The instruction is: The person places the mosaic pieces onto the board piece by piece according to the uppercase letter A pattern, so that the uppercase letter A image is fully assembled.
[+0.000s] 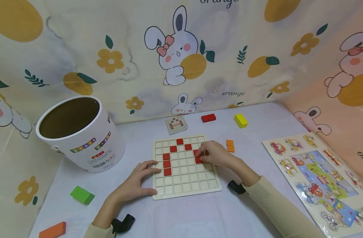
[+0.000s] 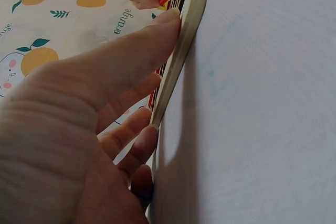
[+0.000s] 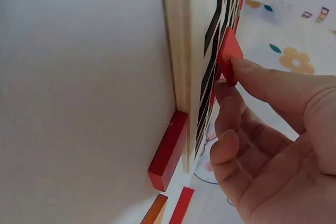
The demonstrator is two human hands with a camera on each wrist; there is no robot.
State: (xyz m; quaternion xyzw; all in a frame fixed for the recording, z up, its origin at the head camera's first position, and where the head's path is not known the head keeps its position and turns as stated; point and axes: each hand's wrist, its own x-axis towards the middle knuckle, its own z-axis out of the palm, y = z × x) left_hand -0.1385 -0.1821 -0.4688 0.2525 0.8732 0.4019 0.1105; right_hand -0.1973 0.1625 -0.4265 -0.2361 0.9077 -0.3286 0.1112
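Note:
A pale wooden grid board [image 1: 187,188] lies on the white table, with several red square tiles [image 1: 167,164] set in its cells in a stepped pattern. My left hand [image 1: 134,184] rests at the board's left side, fingertips on the edge and thumb [image 2: 142,43] near the front corner, fingers fairly straight. Over the board's right part, my right hand [image 1: 216,153] pinches a red tile [image 3: 229,56] between thumb and fingertips. That tile stands tilted close to the grid. Beyond the board lies a small pattern card [image 1: 176,124] showing brown squares on a grid.
Two orange tiles [image 1: 230,148] lie right of the board. A red block [image 1: 208,118] and yellow block [image 1: 241,121] sit behind it. At left are a white bucket [image 1: 111,150], a green block [image 1: 81,195] and an orange block [image 1: 53,230]. A vehicle picture puzzle [image 1: 284,177] lies at right.

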